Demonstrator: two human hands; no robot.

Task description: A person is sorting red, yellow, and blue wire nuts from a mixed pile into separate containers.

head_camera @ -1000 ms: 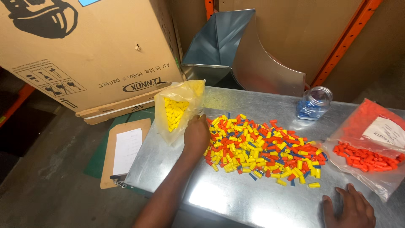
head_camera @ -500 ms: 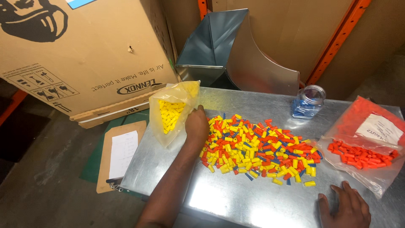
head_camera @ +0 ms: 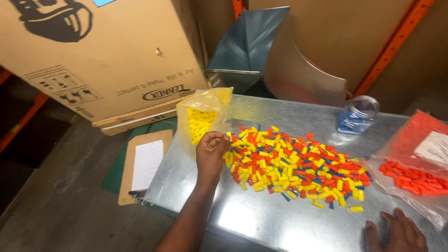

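yellow wire caps (head_camera: 261, 161) are best pinched few at a time by the left hand (head_camera: 211, 151), fingers curled together, beside the yellow bag (head_camera: 203, 116); the right hand (head_camera: 396, 231) lies flat, fingers spread.

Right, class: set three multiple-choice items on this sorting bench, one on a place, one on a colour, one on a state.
1. Where is the glass jar?
A. on the metal table, beyond the mixed pile
B. on the floor
C. inside the cardboard box

2. What colour are the pieces in the bag by the left hand?
A. blue
B. yellow
C. red

3. How is the right hand?
A. lifting the jar
B. gripping a bag
C. flat on the table

Answers: 1 A, it stands behind the pile; 2 B, yellow shows through the plastic; 3 C, fingers lie spread, holding nothing.
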